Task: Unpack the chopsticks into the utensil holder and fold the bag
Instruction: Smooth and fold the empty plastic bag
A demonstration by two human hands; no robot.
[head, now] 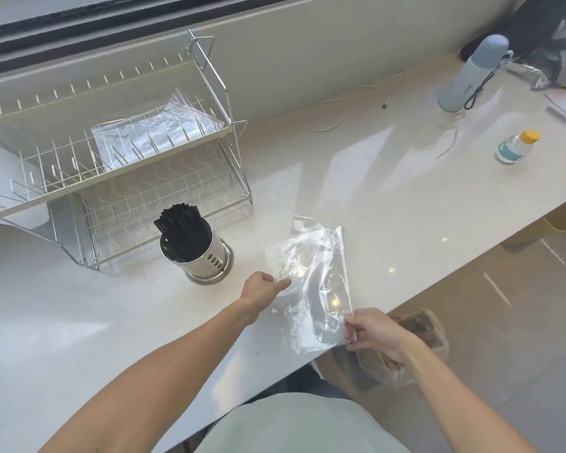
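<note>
A clear plastic bag [311,282] lies flat and crumpled on the white counter near its front edge. My left hand [263,287] rests on the bag's left edge with the fingers pressed to the plastic. My right hand [374,331] pinches the bag's near right corner between thumb and fingers. Left of the bag stands a steel utensil holder [198,256] with several black chopsticks [180,228] upright in it.
A two-tier wire dish rack [111,165] with another clear bag [157,132] on its upper shelf stands behind the holder. At the far right are a pale blue flask [471,73], a small yellow-capped bottle [517,147] and a white cable [340,109]. The counter edge runs diagonally at right.
</note>
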